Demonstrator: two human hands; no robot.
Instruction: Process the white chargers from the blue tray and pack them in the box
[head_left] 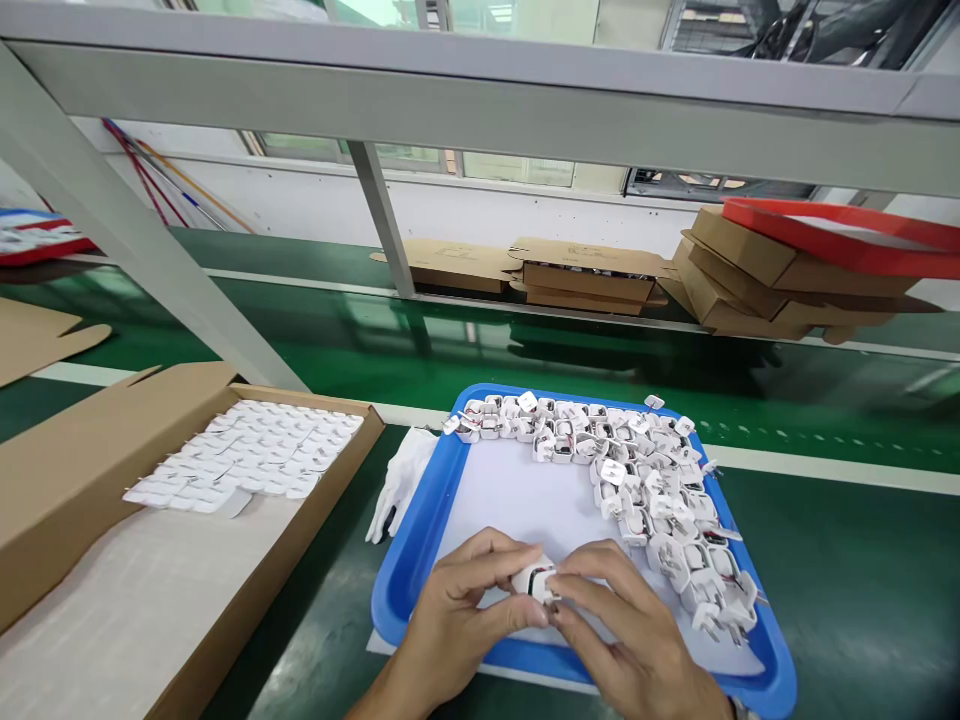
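Head camera view: the left hand and right hand meet over the near part of the blue tray, both pinching one small white charger housing. Left thumb and fingertips close on its left side, while the right fingertips press together at its right side; a dark strip shows in its opening, though whether that is a wire or a gap is hard to tell. White liner shows from the hands up toward the tray's far row, leaving open room at the middle and left. Loose housings with pins and leads crowd the tray's far and right sides, some leads reaching over the right rim. Just beside the tray's left rim lies a white glove; farther left, an open cardboard box holds rows of white pieces at its far end, with bare lining nearer. Green work surface runs along the tray's right edge. Beyond the tray stand flat cartons and, far right, a red tray atop stacked cardboard.
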